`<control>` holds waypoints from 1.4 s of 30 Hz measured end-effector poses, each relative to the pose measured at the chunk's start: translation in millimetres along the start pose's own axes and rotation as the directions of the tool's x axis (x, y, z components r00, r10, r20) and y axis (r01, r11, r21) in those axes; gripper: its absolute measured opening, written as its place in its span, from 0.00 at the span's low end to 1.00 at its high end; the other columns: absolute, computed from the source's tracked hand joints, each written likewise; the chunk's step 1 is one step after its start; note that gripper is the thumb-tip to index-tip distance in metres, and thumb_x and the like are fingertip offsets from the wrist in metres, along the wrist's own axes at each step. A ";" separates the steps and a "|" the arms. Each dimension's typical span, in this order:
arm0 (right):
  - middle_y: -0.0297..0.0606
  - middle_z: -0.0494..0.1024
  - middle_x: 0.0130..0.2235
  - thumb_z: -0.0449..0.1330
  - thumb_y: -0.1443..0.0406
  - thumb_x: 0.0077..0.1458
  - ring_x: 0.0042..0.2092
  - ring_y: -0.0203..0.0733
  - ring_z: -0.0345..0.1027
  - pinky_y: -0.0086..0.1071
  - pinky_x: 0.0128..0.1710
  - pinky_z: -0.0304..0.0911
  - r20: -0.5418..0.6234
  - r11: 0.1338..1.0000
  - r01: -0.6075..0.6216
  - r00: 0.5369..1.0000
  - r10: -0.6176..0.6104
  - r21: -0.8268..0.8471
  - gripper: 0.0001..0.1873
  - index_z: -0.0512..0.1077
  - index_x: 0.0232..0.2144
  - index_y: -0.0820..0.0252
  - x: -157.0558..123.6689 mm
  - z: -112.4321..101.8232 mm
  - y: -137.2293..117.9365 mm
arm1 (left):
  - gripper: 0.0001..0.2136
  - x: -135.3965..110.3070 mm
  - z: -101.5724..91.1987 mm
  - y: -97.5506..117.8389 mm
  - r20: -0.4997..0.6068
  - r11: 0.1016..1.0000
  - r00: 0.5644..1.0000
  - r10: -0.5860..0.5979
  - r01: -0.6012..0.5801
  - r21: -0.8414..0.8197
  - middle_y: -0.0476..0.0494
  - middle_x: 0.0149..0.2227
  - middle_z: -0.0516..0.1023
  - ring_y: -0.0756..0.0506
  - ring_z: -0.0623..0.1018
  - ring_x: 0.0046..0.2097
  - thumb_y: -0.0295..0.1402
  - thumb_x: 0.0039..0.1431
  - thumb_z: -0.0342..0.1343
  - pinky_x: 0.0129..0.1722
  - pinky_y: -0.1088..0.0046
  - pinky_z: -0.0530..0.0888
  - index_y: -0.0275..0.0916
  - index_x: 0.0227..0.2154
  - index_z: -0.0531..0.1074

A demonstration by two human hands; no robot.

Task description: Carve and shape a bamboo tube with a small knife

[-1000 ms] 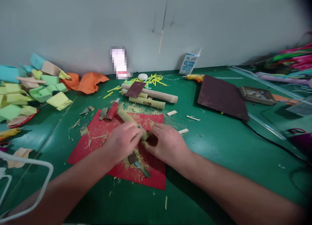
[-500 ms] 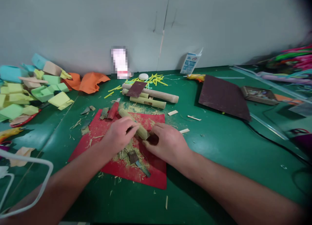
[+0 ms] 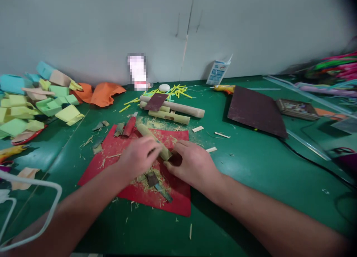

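A short pale-green bamboo tube (image 3: 165,151) lies slantwise over a red sheet (image 3: 178,197) strewn with shavings. At the tube's near end, my right hand (image 3: 192,162) is closed around it with thumb and fingers. My left hand (image 3: 141,155), slightly blurred, is curled against the tube's upper side, fingers pinched; a dark patch shows between them, but what it is cannot be made out. Just behind the left hand rests a red-handled knife (image 3: 129,126). Below the hands are a small brown sandpaper-like piece (image 3: 152,179) and a dark green strip (image 3: 163,193).
Further back lie more bamboo pieces (image 3: 181,108) with a small brown sheet on top, yellow strips (image 3: 180,90) and a white egg-shaped object (image 3: 164,87). A large brown sheet (image 3: 255,112) lies right, folded coloured papers (image 3: 41,101) left. A white wire frame (image 3: 55,197) juts in lower left.
My left hand has shifted slightly along the tube toward the right hand, and the tube's near end has moved a little rightward. My right hand stays nearly in place.
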State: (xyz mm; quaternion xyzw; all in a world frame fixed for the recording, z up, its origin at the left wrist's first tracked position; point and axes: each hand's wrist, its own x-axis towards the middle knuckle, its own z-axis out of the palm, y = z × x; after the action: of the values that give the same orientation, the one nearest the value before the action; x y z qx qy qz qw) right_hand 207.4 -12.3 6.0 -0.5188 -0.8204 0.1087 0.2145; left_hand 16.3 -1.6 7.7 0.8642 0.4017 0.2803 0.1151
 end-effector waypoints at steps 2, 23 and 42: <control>0.33 0.67 0.26 0.60 0.63 0.45 0.28 0.36 0.58 0.32 0.27 0.46 -0.006 1.000 -0.001 1.000 0.001 -0.010 0.08 0.63 0.22 0.58 -0.3 0.2 0.2 | 0.08 0.2 0.2 -0.3 -0.052 1.000 0.998 -0.026 0.027 0.010 0.45 0.32 0.74 0.48 0.75 0.35 0.30 0.64 0.51 0.35 0.71 0.72 0.36 0.35 0.74; 0.37 0.72 0.30 0.57 0.61 0.47 0.32 0.39 0.63 0.33 0.30 0.49 0.018 0.998 0.020 1.000 -0.019 -0.058 0.07 0.68 0.27 0.60 -1.3 2.6 0.7 | 0.08 -0.3 3.1 10.8 0.109 0.986 0.992 0.069 -0.051 -0.160 0.43 0.35 0.76 0.47 0.76 0.38 0.30 0.64 0.52 0.39 0.71 0.73 0.35 0.41 0.75; 0.34 0.68 0.26 0.60 0.59 0.47 0.28 0.36 0.57 0.32 0.27 0.44 0.006 0.999 -0.005 1.000 0.005 -0.038 0.11 0.65 0.22 0.59 -1.7 2.3 0.4 | 0.06 0.8 -2.5 1.2 0.014 0.993 0.996 -0.088 0.089 -0.079 0.46 0.33 0.78 0.48 0.77 0.36 0.31 0.63 0.54 0.37 0.73 0.73 0.38 0.36 0.77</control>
State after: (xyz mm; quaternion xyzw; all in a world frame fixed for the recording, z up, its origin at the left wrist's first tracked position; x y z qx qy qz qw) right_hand 207.2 -13.6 3.4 -0.5247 -0.8215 0.0951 0.2019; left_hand 16.0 -1.7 10.6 0.8417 0.4277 0.2860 0.1637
